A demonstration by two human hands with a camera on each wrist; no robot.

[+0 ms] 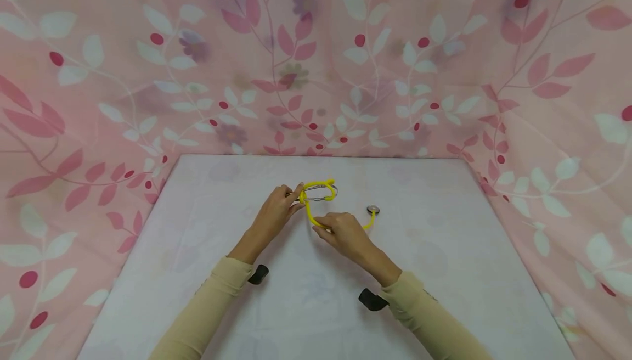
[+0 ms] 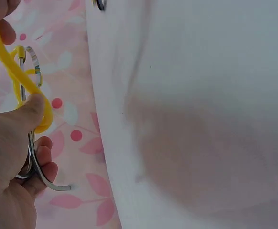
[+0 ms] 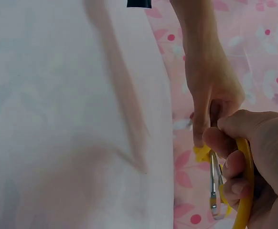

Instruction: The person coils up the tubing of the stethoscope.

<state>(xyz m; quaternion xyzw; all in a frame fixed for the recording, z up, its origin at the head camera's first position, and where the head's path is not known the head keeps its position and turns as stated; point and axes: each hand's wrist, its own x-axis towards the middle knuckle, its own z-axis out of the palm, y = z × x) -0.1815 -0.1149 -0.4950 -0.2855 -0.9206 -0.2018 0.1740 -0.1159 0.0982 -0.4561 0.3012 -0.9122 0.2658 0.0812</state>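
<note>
A stethoscope with yellow tubing (image 1: pixel 309 213) and metal ear tubes (image 2: pixel 31 148) is held up between both hands. My left hand (image 1: pixel 275 209) grips the ear tubes, its thumb pressing a loop of the tubing against them in the left wrist view. Around the metal the tubing bends back in a coil. My right hand (image 1: pixel 348 235) holds a length of the tubing, fingers curled about it in the right wrist view (image 3: pixel 244 186). Past that hand the tubing runs to the round chest piece (image 1: pixel 373 210), on the right in the head view.
A white-covered table (image 1: pixel 306 305) lies below the hands. Pink leaf-patterned cloth (image 1: pixel 316 74) hangs behind it and along both sides. Dark devices sit by the wrists, one near the left (image 1: pixel 259 274) and one near the right (image 1: pixel 372 299).
</note>
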